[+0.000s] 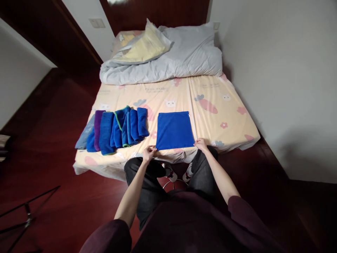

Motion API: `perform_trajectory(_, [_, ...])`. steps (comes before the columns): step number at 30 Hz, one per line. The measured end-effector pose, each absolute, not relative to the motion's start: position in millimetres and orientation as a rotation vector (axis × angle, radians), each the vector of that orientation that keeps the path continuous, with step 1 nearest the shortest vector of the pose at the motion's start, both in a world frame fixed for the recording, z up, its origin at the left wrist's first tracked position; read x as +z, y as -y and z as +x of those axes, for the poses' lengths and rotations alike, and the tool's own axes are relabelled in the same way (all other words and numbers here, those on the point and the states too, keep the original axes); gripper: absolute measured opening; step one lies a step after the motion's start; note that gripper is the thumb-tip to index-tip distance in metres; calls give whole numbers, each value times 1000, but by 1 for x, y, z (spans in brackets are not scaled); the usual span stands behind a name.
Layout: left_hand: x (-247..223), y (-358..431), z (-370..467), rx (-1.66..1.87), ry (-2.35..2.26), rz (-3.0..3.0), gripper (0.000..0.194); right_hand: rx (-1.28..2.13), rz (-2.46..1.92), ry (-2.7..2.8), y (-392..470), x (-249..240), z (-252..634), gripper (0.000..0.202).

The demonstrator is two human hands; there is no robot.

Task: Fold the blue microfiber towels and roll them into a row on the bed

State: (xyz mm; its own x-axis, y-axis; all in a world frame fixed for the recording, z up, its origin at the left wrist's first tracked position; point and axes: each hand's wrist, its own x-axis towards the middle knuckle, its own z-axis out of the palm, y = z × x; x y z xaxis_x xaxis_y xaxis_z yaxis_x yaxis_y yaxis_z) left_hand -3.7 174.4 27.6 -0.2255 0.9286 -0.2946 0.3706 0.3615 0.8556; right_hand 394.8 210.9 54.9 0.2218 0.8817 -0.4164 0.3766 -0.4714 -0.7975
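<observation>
A square blue cloth (174, 130) lies flat on the bed's patterned sheet (223, 105), near its front edge. My left hand (149, 153) pinches the cloth's near left corner. At the near right corner, my right hand (200, 144) has its fingers closed on the cloth's edge. To the left lies a row of folded or rolled cloths, several of them blue (106, 131), one purple (98, 130) and one grey-blue (86, 133) at the far left end.
A grey quilt (189, 52) is bunched across the back of the bed, with a pale yellow item (147, 44) on it. A white wall (295, 88) stands on the right. Black stand legs (27, 214) are on the floor at lower left.
</observation>
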Motion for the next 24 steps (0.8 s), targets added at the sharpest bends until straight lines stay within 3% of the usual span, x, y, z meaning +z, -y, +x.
perform_trajectory(11, [40, -173, -10, 713, -1719, 1212, 37, 1292, -2037, 1216, -199, 74, 389, 37])
perform_trajectory(21, [37, -167, -21, 670, -1552, 1096, 70, 1432, -1989, 1130, -201, 75, 395, 45])
perform_trajectory(24, [37, -193, -12, 684, -1618, 1076, 68, 1443, -1946, 1055, -213, 79, 391, 46])
